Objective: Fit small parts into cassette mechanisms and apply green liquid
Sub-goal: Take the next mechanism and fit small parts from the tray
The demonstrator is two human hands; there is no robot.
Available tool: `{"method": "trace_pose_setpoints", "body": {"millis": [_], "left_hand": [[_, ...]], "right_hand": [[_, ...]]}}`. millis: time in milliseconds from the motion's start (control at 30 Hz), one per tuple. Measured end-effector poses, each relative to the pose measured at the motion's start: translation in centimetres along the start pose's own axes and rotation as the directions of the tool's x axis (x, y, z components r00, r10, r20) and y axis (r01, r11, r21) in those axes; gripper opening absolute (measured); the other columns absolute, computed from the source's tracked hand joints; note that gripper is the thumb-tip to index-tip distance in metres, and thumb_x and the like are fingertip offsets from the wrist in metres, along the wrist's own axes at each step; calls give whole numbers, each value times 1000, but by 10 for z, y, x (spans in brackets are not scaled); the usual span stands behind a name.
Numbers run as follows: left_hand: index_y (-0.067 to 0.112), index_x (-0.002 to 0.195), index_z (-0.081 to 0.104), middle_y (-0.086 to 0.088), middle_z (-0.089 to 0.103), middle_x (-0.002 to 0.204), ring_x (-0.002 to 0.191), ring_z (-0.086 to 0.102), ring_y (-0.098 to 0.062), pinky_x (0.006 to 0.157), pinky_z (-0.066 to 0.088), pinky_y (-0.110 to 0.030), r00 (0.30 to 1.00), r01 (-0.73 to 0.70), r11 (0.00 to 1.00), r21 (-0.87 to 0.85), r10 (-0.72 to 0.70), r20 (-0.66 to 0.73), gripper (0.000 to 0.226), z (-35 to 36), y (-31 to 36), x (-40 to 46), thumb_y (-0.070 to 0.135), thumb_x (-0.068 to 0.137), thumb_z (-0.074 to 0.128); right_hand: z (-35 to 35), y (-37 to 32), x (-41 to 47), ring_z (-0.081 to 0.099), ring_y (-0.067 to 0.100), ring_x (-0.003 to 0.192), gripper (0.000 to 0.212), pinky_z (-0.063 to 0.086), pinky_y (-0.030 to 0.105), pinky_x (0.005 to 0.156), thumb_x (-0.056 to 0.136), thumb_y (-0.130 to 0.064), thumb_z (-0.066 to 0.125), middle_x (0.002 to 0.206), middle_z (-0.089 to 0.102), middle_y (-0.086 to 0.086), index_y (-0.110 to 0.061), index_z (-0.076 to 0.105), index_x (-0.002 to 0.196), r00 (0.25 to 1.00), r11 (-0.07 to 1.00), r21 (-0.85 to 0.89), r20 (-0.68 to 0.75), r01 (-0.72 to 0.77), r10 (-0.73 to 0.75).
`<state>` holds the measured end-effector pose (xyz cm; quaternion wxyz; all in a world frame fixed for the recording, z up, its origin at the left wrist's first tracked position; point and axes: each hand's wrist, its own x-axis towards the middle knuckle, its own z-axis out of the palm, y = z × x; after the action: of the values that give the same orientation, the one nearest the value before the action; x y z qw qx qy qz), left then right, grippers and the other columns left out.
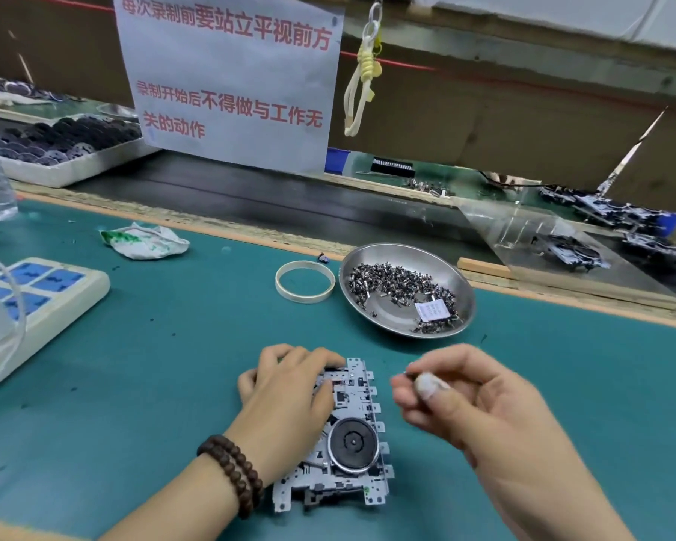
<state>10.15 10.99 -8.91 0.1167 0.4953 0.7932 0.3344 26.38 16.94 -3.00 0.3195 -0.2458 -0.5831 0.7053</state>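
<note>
A metal cassette mechanism [352, 435] with a round black flywheel lies on the green mat near the front. My left hand [289, 396] rests on its upper left part, fingers curled over the far edge, holding it down. Just right of the mechanism, my right hand [457, 400] hovers with thumb and forefinger pinching a small part [408, 372], blurred and barely visible. A steel dish [461, 283] of several small dark parts, with a white packet in it, sits behind my right hand.
A tape ring [304, 281] lies left of the dish. A crumpled green-stained wipe [145, 240] is at the back left, a power strip [36, 294] at the left edge. A black conveyor belt [250, 201] runs behind the mat. More mechanisms [609, 224] sit far right.
</note>
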Motion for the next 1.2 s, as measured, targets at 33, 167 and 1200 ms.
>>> {"method": "trace_pose_setpoints", "body": {"millis": [33,167,1200], "left_hand": [[46,117,41,27,44,106,118,17,0,87,9,-22,1000,2,1000,7,-2,-5,25,-2,-3,-1,32,98,33],[49,114,41,31,42,103,115,17,4,85,9,-20,1000,23,1000,-10,-23,-14,24,-10,-13,-6,33,97,33],[62,90,30,39,36,102,101,10,12,76,5,-17,993,98,995,18,-97,-73,26,-5,-4,-5,37,96,33]], "right_hand": [[7,12,4,67,8,63,13,54,18,58,74,-6,71,70,72,7,-13,70,63,1000,996,-85,-29,-9,7],[26,46,28,57,-4,71,27,43,10,71,83,-4,65,81,64,-7,-27,62,69,991,818,-575,-99,14,-87],[18,63,45,54,-8,62,22,37,7,59,85,-14,64,77,59,-4,-28,60,69,985,773,-631,-166,-65,-53]]}}
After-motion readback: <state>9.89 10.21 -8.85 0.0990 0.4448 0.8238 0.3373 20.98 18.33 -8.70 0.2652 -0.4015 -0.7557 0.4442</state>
